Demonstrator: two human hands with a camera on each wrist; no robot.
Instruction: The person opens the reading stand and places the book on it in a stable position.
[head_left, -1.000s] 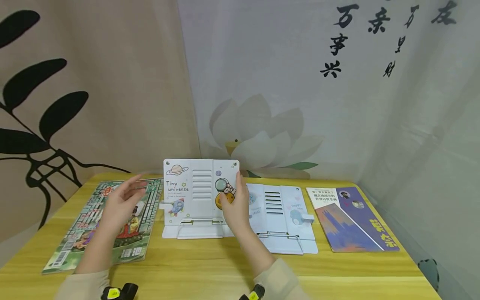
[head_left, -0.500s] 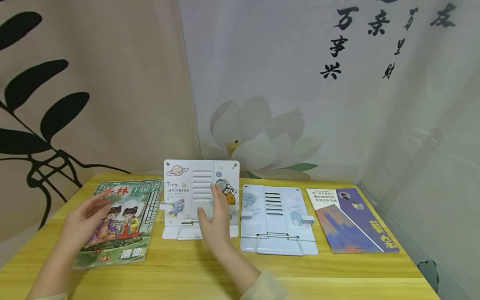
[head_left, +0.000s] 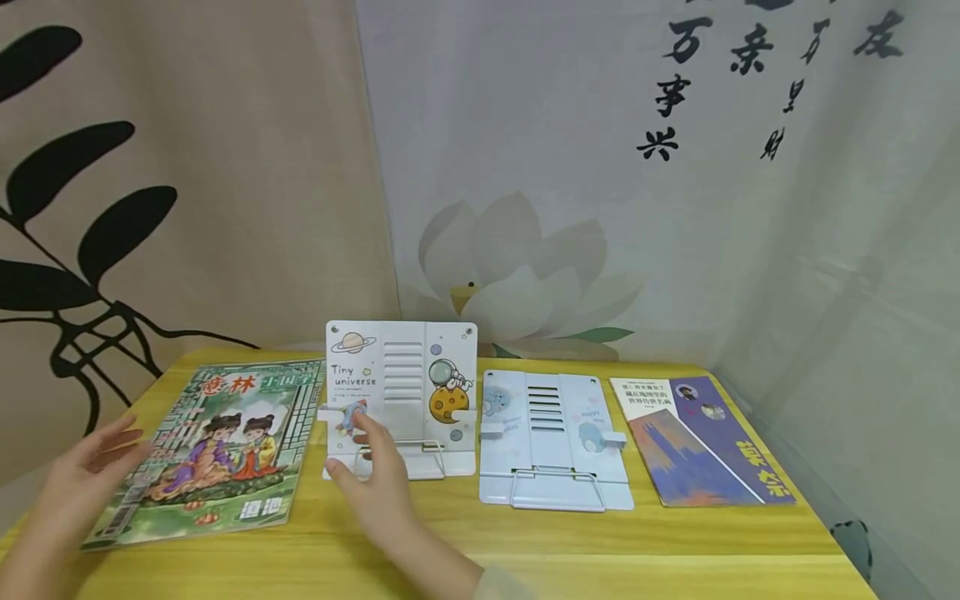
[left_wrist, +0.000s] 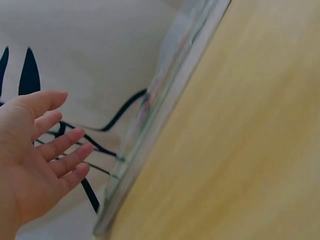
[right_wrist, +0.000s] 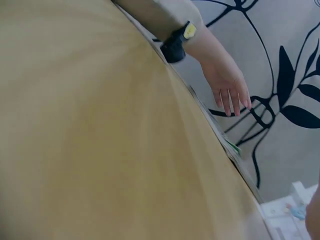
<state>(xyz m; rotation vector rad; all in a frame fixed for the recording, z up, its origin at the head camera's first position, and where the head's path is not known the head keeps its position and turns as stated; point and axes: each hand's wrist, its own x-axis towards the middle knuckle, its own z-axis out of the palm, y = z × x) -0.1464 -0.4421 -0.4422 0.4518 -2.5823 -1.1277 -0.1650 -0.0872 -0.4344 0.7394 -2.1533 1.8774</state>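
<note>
A green illustrated magazine (head_left: pixel 258 400) lies on the left part of the table. My left hand (head_left: pixel 90 475) hovers by its left edge, fingers extended and slightly bent; in the left wrist view the same hand (left_wrist: pixel 37 160) holds nothing, palm showing, beside the magazine's edge. A white metal book stand (head_left: pixel 405 375) with "Tiny universe", a rocket and an astronaut stands upright right of the magazine. In front of its lower left corner is my right hand (head_left: pixel 382 496), fingers loosely spread and holding nothing, overlapping the stand's wire page holder. Only a sliver of that hand shows in the right wrist view.
A second, pale blue book stand (head_left: pixel 555 442) leans back right of the first. Farther right lies a purple and white book (head_left: pixel 712 442). The yellow wood-grain table (head_left: pixel 600 550) backs onto a printed curtain (head_left: pixel 570 167).
Both hands have moved left and down: the right let go of the Tiny universe stand's right edge and passed across its front; the left crossed over the magazine to its left edge.
</note>
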